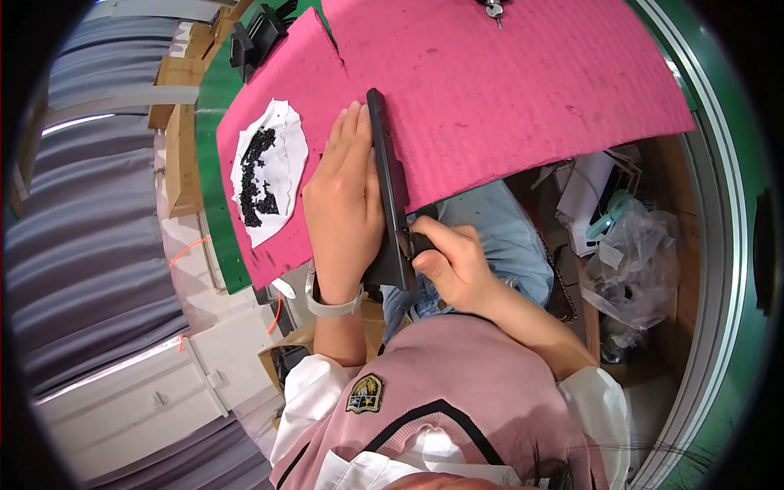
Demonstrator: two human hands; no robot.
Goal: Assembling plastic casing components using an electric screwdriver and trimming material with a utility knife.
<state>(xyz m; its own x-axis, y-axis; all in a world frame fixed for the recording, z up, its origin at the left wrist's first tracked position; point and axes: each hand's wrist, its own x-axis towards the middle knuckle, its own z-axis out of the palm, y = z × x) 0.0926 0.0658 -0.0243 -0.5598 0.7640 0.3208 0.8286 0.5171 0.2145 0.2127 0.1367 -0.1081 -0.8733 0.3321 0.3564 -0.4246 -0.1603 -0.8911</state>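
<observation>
A long black plastic part (386, 151) stands on edge at the near border of the pink mat (523, 98). My left hand (347, 196) holds it from the left, fingers straight and together along its side; the thumb is mostly hidden. Closed at the part's near end, my right hand (457, 265) grips a small dark-handled tool (420, 243). A bit of metal shows where the tool meets the part's edge; its tip is too small to make out. Left of my left hand, small black scraps (251, 184) lie on a crumpled white sheet (286, 163).
Another black plastic part (260, 39) sits at the far left of the green table (214, 163). A small metal key-like item (495, 10) lies at the far edge. Cardboard boxes (184, 155) stand beyond the table's left side. Right of my lap, a clear plastic bag (633, 269) fills an open compartment.
</observation>
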